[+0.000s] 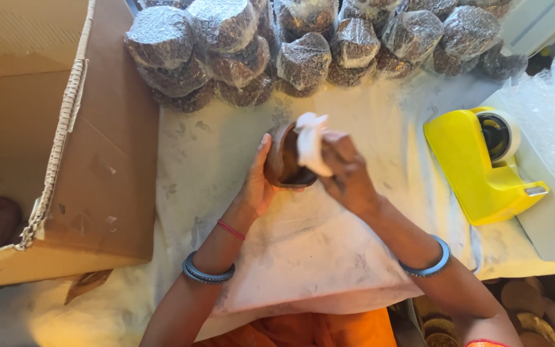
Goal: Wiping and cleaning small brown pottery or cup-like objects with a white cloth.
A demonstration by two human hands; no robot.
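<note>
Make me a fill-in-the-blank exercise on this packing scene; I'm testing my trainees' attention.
1. The left hand holds a brown ____.
2. The right hand presses a ____ cloth against the bowl.
3. The tape dispenser is ____ in colour.
4. The cardboard box lies on the person's ____ side.

Missing words: bowl; white; yellow; left

The white cloth (311, 144) and right hand (348, 173) hide much of the dark brown bowl (282, 160). The cardboard box (46, 128) and wrapped bundles (303, 38) run off the frame's edges.
</note>
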